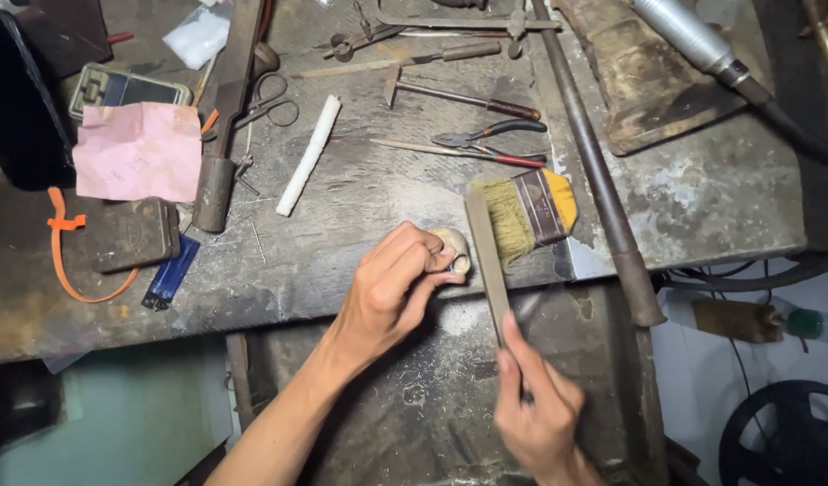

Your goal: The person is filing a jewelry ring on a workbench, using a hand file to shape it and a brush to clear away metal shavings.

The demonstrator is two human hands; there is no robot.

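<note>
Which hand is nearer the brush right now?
Left. The left hand pinches a small pale piece just left of the brush, close to its bristles. The right hand is lower down, gripping a file that runs up beside the brush.

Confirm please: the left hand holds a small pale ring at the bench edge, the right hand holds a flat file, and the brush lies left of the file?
Not quite. In the head view the brush lies right of the flat file, not left. The left hand does hold the small pale ring, and the right hand holds the file.

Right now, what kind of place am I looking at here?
Probably a small craft or metalwork workshop: a scarred, dusty workbench strewn with pliers, a hammer and a brush, while the right hand holds a file.
</note>
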